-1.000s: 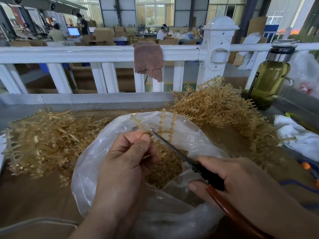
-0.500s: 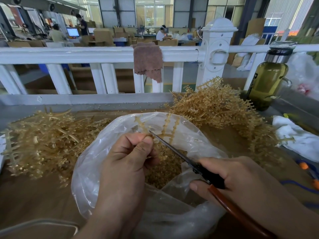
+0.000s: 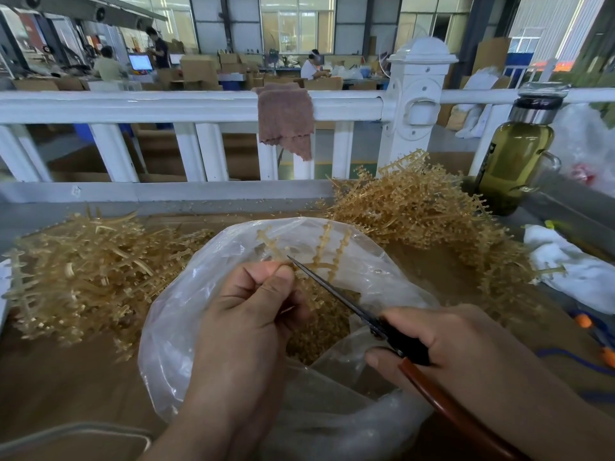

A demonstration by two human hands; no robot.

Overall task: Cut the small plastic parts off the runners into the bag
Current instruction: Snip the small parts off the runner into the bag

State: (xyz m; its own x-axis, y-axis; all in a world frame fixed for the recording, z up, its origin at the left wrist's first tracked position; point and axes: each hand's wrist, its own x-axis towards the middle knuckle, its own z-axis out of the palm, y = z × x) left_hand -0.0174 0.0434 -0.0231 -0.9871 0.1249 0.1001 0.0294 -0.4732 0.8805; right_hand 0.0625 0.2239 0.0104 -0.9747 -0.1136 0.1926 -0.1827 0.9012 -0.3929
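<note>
My left hand point(image 3: 253, 307) pinches a tan plastic runner point(image 3: 321, 249) over the open mouth of a clear plastic bag point(image 3: 186, 324). The runner's branches stand up above my fingers. My right hand point(image 3: 446, 341) grips scissors point(image 3: 336, 292) with a black pivot and a red-brown handle. Their blades look closed, and the tip lies against the runner right beside my left thumb. Many small tan cut parts point(image 3: 324, 331) lie inside the bag.
A heap of tan runners point(image 3: 86, 271) lies left of the bag and another heap point(image 3: 429, 211) sits behind it on the right. A bottle of yellow-green liquid point(image 3: 515, 161), a white cloth point(image 3: 579, 271) and a white railing point(image 3: 186, 106) with a brown rag point(image 3: 286, 121) border the bench.
The runner's upright branches have tilted slightly to the right in my left hand. The scissors stay at the same spot beside my thumb.
</note>
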